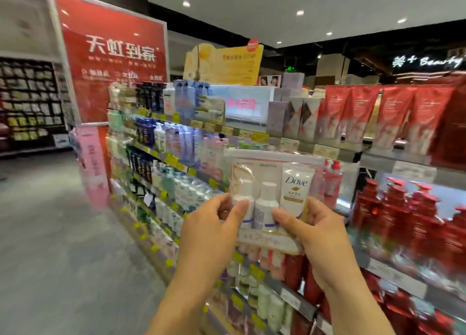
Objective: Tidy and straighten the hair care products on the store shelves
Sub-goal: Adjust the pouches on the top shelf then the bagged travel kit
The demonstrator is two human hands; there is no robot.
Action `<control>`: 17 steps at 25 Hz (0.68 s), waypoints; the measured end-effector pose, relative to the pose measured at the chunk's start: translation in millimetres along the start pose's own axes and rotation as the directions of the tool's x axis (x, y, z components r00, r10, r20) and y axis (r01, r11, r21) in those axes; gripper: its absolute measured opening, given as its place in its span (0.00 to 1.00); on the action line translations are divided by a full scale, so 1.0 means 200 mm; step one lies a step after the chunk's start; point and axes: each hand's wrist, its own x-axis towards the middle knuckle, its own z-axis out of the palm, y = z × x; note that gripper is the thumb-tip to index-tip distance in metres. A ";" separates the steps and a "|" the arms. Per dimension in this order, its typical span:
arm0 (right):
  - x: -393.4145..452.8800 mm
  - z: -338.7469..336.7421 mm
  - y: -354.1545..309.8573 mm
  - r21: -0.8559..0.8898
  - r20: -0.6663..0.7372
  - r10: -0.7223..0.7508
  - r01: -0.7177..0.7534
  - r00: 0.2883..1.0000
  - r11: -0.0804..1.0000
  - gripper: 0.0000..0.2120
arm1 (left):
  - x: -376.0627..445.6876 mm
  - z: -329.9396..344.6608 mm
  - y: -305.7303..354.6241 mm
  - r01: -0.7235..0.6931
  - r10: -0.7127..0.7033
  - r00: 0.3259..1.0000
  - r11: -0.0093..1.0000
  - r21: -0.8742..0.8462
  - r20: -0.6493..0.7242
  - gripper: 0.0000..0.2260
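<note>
Both hands, left [211,223] and right [315,228], pinched the lower corners of a clear travel pack [271,198], held up before the shelves [393,271]. It looked light, floppy and slippery; best gripped at its edges.

Single head-worn wide-angle view, no second view to share with. Looks forward and slightly down along a store aisle, straight lines bowed toward the frame edges. Shelves [290,143] run from centre left to the right edge, very near at right, receding toward centre left. Floor [63,234] fills lower left, ceiling [277,7] upper right. Red sign [113,57] stands upper left. Both forearms enter from the bottom edge, close to the lens, holding a Dove pack [272,198] at frame centre. Edges motion-blurred.
</note>
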 end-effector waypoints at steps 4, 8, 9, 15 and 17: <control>0.28 0.50 0.15 -0.042 0.020 -0.007 0.008 1.000 0.999 0.17 | 0.34 -0.27 -0.37 -0.005 0.008 0.999 0.998 0.059 -0.051 0.24; 0.56 0.75 0.29 -0.188 0.016 0.024 -0.020 1.000 0.982 0.16 | 0.66 -0.31 -0.65 0.018 -0.017 0.999 0.999 0.050 -0.035 0.30; 0.65 0.78 0.32 -0.182 0.007 0.033 -0.031 0.999 0.983 0.17 | 0.75 -0.29 -0.72 0.011 -0.011 1.000 0.999 0.046 -0.016 0.30; 1.30 0.87 0.59 -0.087 -0.073 -0.048 0.042 0.996 0.995 0.18 | 1.40 0.03 -1.06 -0.093 0.093 0.995 0.995 0.028 0.020 0.22; 1.56 0.87 0.66 -0.055 -0.122 -0.087 0.080 0.989 0.995 0.18 | 1.63 0.14 -1.12 -0.161 0.161 0.987 0.987 0.014 0.006 0.16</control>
